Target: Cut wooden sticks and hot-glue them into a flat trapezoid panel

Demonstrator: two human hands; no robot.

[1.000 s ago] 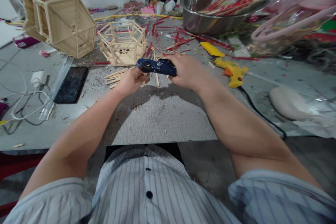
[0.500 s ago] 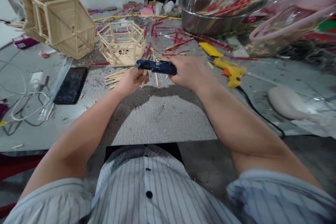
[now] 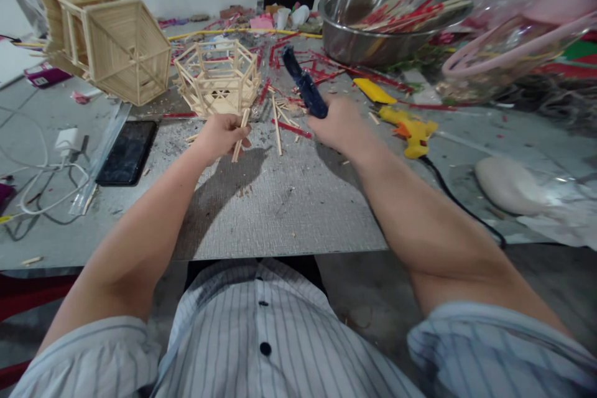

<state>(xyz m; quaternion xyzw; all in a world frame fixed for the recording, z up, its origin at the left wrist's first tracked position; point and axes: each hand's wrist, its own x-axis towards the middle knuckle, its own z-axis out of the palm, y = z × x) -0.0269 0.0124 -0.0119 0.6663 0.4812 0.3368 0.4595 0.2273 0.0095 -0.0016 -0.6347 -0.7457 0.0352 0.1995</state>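
My left hand is closed, pinching short wooden sticks that slant upward between thumb and fingers. Just behind it stands a hexagonal frame built of pale sticks. My right hand grips a dark blue hand tool, whose far end points up and to the left; its exact kind is not plain. The tool is apart from the sticks. Between the hands, loose wooden sticks and a red strip lie on the table.
A larger stick model leans at the back left, near a black phone and a white charger. To the right are a yellow glue gun with its cord, a steel bowl of sticks and a rounded pale object.
The blue tool has swung up and right, away from the sticks in my left hand. My left hand has shifted slightly left and turned, showing the sticks.
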